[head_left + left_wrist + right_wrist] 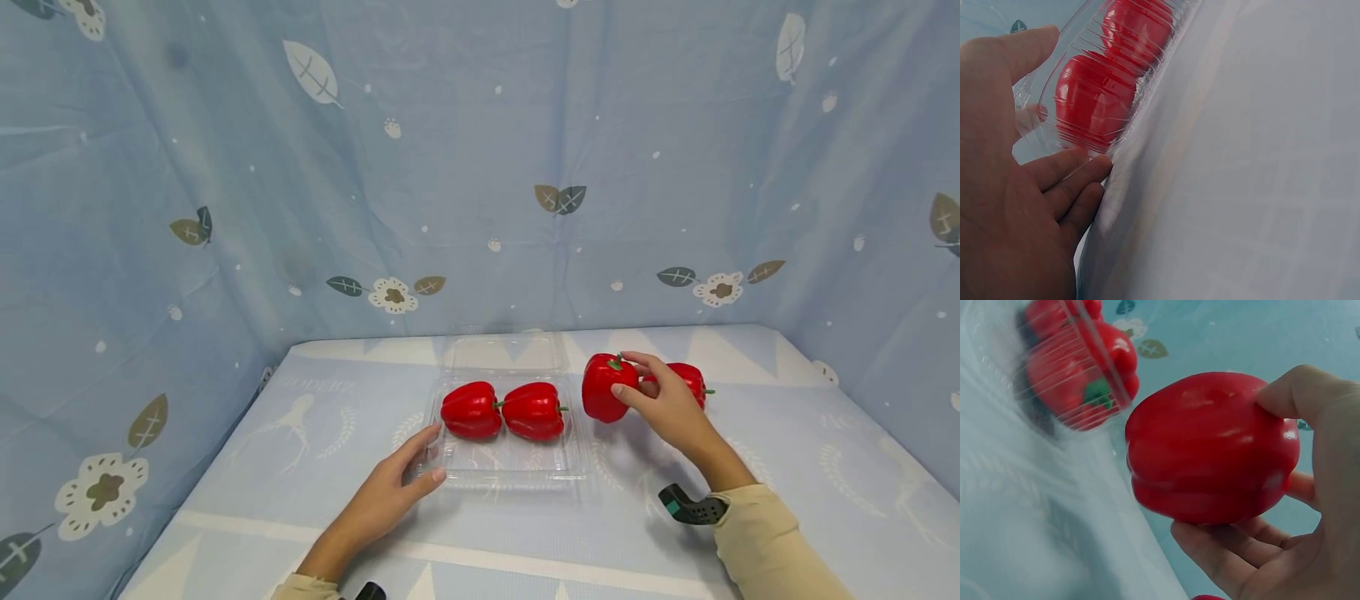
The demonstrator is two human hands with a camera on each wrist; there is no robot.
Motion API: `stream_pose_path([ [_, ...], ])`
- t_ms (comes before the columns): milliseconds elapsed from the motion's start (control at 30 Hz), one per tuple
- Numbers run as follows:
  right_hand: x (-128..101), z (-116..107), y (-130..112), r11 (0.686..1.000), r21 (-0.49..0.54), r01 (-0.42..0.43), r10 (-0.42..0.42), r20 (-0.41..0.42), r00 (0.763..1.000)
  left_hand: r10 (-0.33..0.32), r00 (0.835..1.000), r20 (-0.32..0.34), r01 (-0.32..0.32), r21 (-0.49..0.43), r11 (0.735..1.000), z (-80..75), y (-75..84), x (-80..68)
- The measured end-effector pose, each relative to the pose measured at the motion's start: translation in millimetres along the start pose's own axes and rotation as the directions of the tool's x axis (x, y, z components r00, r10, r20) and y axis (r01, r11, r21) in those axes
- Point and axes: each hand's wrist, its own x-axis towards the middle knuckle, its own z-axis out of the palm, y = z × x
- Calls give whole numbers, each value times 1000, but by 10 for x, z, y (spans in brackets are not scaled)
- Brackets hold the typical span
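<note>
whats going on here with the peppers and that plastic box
A person is handling red bell peppers at a clear plastic clamshell tray on a blue-covered table. The right hand grips one red pepper just right of the tray. The left hand rests against the tray's left front corner. Two peppers already lie side by side inside it, and another pepper sits on the table behind the right hand.

Right hand (1285,550) grips a red pepper (1210,447), thumb on top, fingers curled beneath. Left of it, a clear tray (1094,347) holds another pepper (1075,378), green stem facing the held one.
</note>
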Motion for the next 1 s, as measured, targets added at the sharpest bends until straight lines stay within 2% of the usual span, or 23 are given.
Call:
stream_pose_path([
  [267, -15, 24, -71, 988, 153, -29, 22, 48, 999, 0, 1000, 0, 0, -7, 1000, -4, 13, 0],
  [567, -26, 72, -119, 981, 192, -24, 24, 4, 1000, -4, 1000, -3, 4, -9, 1000, -1, 16, 0],
  [1000, -22, 182, -192, 924, 376, -67, 56, 40, 998, -7, 1000, -4, 7, -7, 1000, 4, 4, 5],
])
